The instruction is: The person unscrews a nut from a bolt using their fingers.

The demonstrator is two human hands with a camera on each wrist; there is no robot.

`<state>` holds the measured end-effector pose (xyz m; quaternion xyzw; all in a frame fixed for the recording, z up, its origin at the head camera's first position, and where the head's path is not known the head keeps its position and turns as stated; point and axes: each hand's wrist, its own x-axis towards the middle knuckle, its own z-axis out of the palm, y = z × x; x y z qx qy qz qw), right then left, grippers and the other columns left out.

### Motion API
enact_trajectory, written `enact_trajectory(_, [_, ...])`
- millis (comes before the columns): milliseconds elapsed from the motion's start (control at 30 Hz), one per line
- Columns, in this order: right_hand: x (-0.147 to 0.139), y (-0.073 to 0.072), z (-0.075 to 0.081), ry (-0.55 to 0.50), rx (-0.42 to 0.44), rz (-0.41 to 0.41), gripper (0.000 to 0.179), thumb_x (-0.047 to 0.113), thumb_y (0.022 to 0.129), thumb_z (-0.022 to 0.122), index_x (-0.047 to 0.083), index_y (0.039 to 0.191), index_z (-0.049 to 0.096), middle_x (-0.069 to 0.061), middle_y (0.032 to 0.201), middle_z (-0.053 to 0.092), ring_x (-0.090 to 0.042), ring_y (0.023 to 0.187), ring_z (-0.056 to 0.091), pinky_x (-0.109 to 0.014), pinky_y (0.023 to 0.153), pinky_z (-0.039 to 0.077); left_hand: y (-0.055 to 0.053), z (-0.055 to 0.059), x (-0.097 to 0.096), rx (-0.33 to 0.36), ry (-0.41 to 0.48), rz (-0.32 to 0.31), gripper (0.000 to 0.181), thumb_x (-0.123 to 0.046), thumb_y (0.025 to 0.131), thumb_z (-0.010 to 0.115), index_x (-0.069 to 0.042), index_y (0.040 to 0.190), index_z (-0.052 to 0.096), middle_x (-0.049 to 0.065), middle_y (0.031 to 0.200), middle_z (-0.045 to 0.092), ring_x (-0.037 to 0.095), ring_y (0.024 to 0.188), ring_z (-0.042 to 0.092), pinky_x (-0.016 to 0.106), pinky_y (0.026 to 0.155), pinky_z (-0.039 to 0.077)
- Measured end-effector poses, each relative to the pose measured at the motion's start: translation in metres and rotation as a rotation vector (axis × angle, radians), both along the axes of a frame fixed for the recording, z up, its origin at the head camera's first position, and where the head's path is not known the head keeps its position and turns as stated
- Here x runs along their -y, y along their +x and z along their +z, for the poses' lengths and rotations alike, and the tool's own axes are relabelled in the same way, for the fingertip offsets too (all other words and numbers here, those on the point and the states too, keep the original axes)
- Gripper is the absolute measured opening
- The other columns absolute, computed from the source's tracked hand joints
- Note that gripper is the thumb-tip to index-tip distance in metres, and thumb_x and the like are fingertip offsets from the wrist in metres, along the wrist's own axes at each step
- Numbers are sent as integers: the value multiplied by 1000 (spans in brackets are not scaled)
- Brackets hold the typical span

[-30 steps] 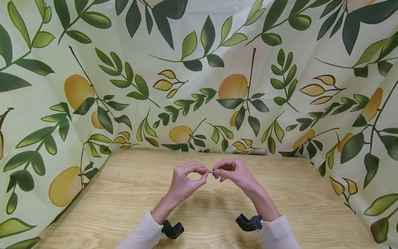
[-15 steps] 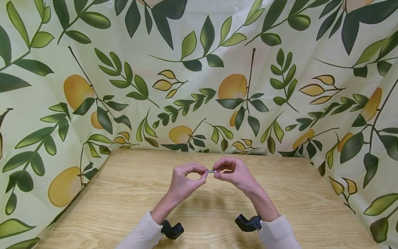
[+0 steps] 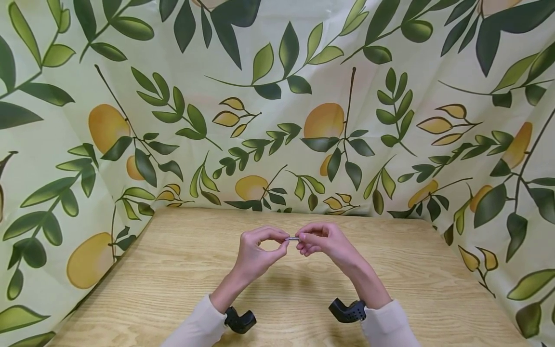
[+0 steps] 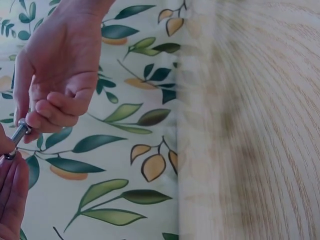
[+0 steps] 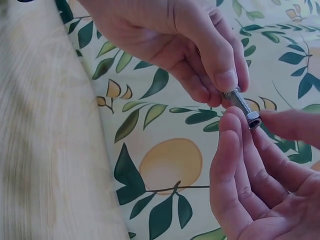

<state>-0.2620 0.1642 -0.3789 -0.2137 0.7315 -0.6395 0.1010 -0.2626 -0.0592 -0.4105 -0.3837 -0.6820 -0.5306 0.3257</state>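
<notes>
Both hands meet above the table around a small silver bolt (image 3: pixel 293 238), which lies roughly level between them. My left hand (image 3: pixel 260 248) pinches the bolt's left end between thumb and forefinger; the fingertips hide part of that end. At the other end sits a hex nut (image 5: pixel 253 120) with a dark hollow face, and threads show along the shank between. In the right wrist view, fingertips of my right hand (image 5: pixel 270 190) lie on either side of the nut, pinching it. The left wrist view shows the right hand's other fingers (image 4: pixel 57 112) curled in beside the bolt.
A light wood-grain table (image 3: pixel 195 270) spreads below the hands. Fabric (image 3: pixel 277 111) printed with leaves and orange fruit hangs behind it and along both sides. Black curved mounts (image 3: pixel 347 311) sit at both wrists, next to pale sleeves (image 3: pixel 390 325).
The right hand's fingers loosened and spread around the nut half a second ago, then closed on it again with the lower fingers curled further. The left hand and bolt stay put.
</notes>
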Motion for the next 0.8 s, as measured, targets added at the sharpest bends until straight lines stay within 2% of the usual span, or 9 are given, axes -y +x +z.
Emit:
enact_trajectory(200, [-3,1,2,19,-84,-26,25,9,95,70,-10,111,64,0,90,72,-13,80,70,-31,76,63,0,0,1,30,3,-1,20,9,78,79,-6,90,81,9,86,80,17,75,76,25,73,64])
enact_trajectory(333, [-2,-1,3,54,-95,-52,25,8,94,72,-9,111,65,0,89,73,-12,78,70,-29,74,63,-2,-1,2,80,2,-10,19,8,79,79,-7,90,80,8,88,80,15,75,76,26,74,65])
enact_trajectory(533, [-2,-3,2,99,-91,-127,28,11,92,76,-8,110,70,-8,92,75,-12,78,70,-29,75,62,-5,-4,3,151,-3,-1,18,8,80,80,-6,91,80,8,90,80,16,76,76,30,76,66])
enact_trajectory(700, [-8,-3,1,136,-89,-195,28,14,92,77,-4,113,74,-14,102,77,-14,82,69,-29,76,62,-12,-10,3,285,-42,12,14,3,83,80,-7,93,80,6,89,80,13,77,76,32,78,66])
enact_trajectory(800, [-9,-5,-1,155,-82,-199,28,14,92,76,-3,115,74,-15,106,76,-14,84,69,-30,76,62,-19,-14,4,367,-113,44,12,1,84,80,-7,92,80,6,89,80,13,76,76,31,76,65])
